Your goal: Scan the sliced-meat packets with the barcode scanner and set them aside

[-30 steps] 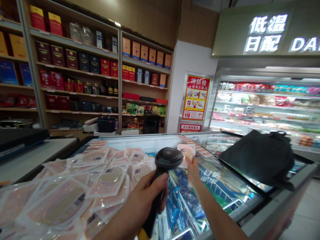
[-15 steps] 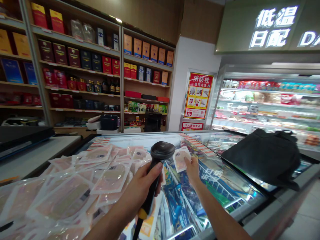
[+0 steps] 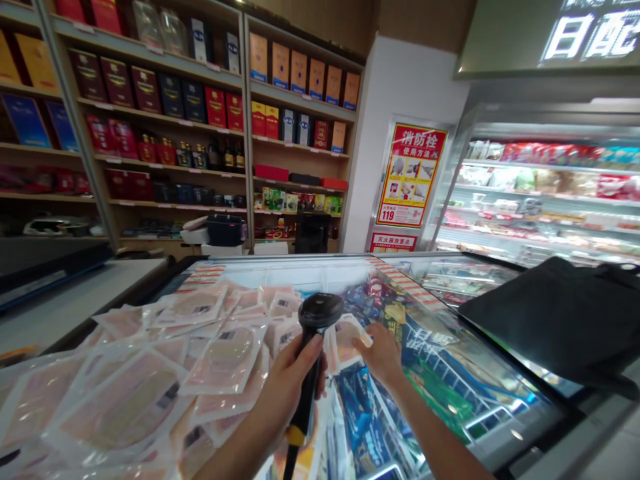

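Observation:
My left hand (image 3: 295, 380) is wrapped round the black handle of a barcode scanner (image 3: 320, 313), its head pointing away from me. A flat clear packet (image 3: 345, 343) with a pale round item inside lies just right of the scanner, at the edge of the pile. My right hand (image 3: 383, 353) pinches that packet's right edge between thumb and fingers. To the left spreads a heap of similar sealed packets (image 3: 225, 353), several with small dark-barred labels showing. The scanner and left hand hide part of the heap's right side.
Under the heap is a glass-topped chest freezer (image 3: 490, 373) with blue and green bags in wire baskets. A black bag (image 3: 555, 320) rests on the right. Shelves of boxes (image 3: 165, 93) stand behind, a red notice (image 3: 411, 175) hangs on the wall, and a counter (image 3: 115, 287) is at left.
My right hand has brought the packet left and down, from over the freezer glass to beside the scanner. The scanner is slightly lower, and the view has tilted down.

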Available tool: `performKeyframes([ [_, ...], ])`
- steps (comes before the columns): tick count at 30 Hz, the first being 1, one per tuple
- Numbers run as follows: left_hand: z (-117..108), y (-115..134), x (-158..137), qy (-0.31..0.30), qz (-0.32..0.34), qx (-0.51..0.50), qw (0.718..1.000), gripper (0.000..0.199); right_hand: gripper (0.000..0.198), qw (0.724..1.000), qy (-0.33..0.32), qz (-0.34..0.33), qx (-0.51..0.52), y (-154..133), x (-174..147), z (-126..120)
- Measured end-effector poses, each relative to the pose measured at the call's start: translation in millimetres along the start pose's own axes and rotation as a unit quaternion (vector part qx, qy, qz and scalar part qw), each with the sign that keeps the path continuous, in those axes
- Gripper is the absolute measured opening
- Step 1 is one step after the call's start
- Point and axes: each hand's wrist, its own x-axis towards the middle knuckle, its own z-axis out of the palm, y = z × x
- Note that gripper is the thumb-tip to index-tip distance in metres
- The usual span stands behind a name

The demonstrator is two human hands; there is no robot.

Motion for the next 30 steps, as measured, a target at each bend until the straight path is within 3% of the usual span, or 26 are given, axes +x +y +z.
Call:
performKeyframes([
  [5, 2.6, -8.7, 4.2, -0.011, -0.016, -0.008, 1.0, 0.027, 0.03, 0.996, -0.039, -0.066, 0.043, -3.5, -6.4, 2.7],
  [9, 12.5, -13.6, 9.4, 0.001, -0.045, -0.001, 0.999, 0.034, 0.033, 0.981, -0.028, -0.061, 0.182, -9.6, -7.7, -2.4],
  [11, 19.5, -11.7, 13.5, 0.013, -0.057, 0.021, 0.998, 0.042, 0.039, 0.959, 0.001, -0.038, 0.282, -13.6, -10.9, -10.4],
  [13, 27.9, -8.3, 18.9, 0.02, -0.04, 0.052, 0.998, 0.046, 0.04, 0.91, -0.025, -0.013, 0.414, -17.9, -18.1, -20.7],
  [16, 42.7, -5.7, 27.7, -0.007, 0.012, 0.119, 0.993, 0.049, 0.036, 0.767, -0.168, 0.053, 0.617, -24.7, -34.0, -35.9],
  [18, 52.5, -8.8, 31.6, -0.051, 0.032, 0.162, 0.985, 0.051, 0.037, 0.682, -0.214, 0.123, 0.689, -27.7, -42.5, -44.0],
  [20, 59.4, -18.2, 31.8, -0.098, 0.044, 0.193, 0.975, 0.052, 0.037, 0.643, -0.19, 0.196, 0.715, -26.3, -45.1, -50.2],
  [23, 58.1, -48.1, 24.5, -0.131, 0.084, 0.239, 0.958, 0.05, 0.038, 0.625, -0.137, 0.268, 0.72, -12.7, -38.3, -56.4],
  [24, 54.2, -62.2, 21.3, -0.142, 0.119, 0.277, 0.943, 0.051, 0.039, 0.624, -0.129, 0.278, 0.719, -5.5, -34.6, -57.6],
  [26, 43.3, -93.5, 17.4, -0.088, 0.203, 0.373, 0.901, 0.053, 0.041, 0.628, -0.111, 0.286, 0.715, 10.4, -27.3, -58.1],
  [28, 32.5, -121.3, 19.2, -0.114, 0.292, 0.458, 0.832, 0.055, 0.04, 0.633, -0.1, 0.283, 0.714, 25.0, -22.0, -55.8],
  [30, 25.7, -137.1, 25.5, -0.157, 0.382, 0.53, 0.741, 0.048, 0.039, 0.634, -0.103, 0.268, 0.718, 35.1, -19.6, -51.2],
])
